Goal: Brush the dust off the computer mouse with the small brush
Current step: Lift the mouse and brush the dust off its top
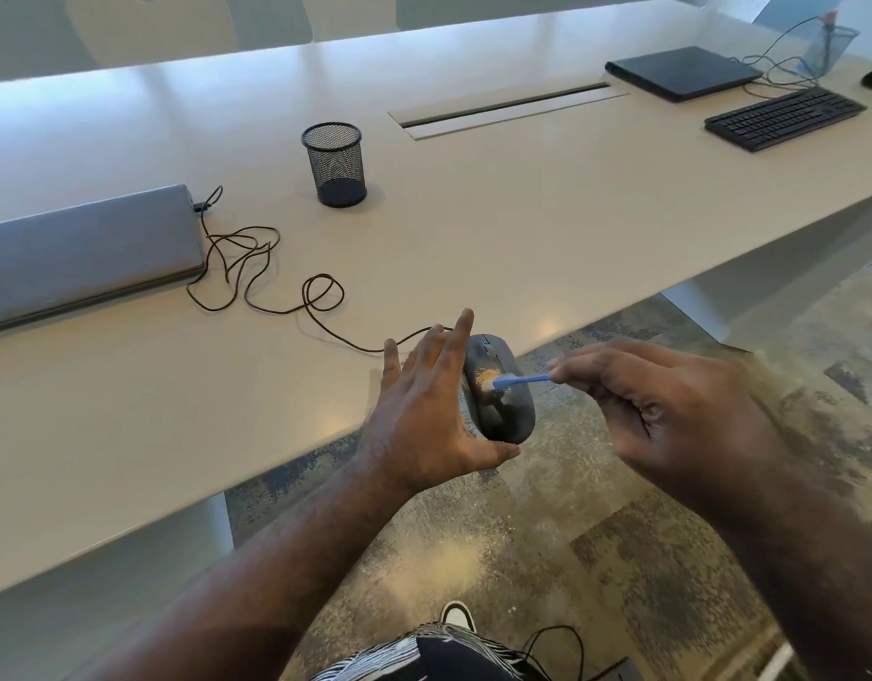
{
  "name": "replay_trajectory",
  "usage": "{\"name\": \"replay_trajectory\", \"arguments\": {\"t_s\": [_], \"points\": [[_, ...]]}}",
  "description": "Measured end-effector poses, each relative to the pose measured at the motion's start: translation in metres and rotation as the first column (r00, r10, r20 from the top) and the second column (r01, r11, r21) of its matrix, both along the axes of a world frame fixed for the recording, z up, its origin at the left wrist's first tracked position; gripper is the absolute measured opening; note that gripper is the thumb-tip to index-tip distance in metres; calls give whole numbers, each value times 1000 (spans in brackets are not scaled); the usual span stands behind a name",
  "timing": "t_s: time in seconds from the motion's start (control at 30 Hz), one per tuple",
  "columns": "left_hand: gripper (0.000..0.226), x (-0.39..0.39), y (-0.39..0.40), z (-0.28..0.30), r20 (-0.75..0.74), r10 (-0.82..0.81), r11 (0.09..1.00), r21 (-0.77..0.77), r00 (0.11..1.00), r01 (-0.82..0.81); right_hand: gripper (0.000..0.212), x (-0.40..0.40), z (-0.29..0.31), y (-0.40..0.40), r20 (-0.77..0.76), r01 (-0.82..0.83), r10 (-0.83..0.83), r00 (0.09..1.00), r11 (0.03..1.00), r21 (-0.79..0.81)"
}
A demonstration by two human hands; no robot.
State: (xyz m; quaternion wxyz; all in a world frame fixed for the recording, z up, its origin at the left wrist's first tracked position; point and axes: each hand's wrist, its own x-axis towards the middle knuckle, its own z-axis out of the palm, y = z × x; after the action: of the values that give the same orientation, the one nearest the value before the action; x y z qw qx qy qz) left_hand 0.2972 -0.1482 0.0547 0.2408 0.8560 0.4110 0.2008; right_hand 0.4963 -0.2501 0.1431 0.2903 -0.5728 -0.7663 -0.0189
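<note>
We've got the mouse (498,391) gripped in our left hand (426,410), thumb under it and fingers spread, just off the desk's (473,228) near edge. Right hand (669,410) pinches the blue brush (521,380), bristles touching a tan dust patch (488,377) on top. Its cord (257,267) trails left to a laptop (85,253).

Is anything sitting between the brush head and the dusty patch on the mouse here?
Nothing visible does. The right hand holds the small brush, whose head is already at the tan dust patch on the mouse. The left hand holds the mouse from its left side, fingers clear of the patch.
</note>
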Motion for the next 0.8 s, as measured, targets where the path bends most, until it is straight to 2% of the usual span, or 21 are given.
{"name": "replay_trajectory", "arguments": {"t_s": [0.33, 0.53, 0.63, 0.8], "points": [[138, -3, 0, -1, 7, 7, 1000, -3, 1000, -7, 32, 2, 5, 0, 89, -27, 29, 996, 999, -22], [138, -2, 1, 1, 3, 0, 1000, -15, 1000, 0, 30, -1, 6, 0, 71, -65, 64, 995, 998, 5], [139, -2, 0, 1, 7, 6, 1000, -18, 1000, -5, 33, 1, 4, -1, 64, -44, 47, 997, 998, -46], [139, -4, 2, 2, 21, 17, 999, -27, 1000, -17, 27, 12, 6, -3, 32, -11, 12, 999, 1000, -30]]}}
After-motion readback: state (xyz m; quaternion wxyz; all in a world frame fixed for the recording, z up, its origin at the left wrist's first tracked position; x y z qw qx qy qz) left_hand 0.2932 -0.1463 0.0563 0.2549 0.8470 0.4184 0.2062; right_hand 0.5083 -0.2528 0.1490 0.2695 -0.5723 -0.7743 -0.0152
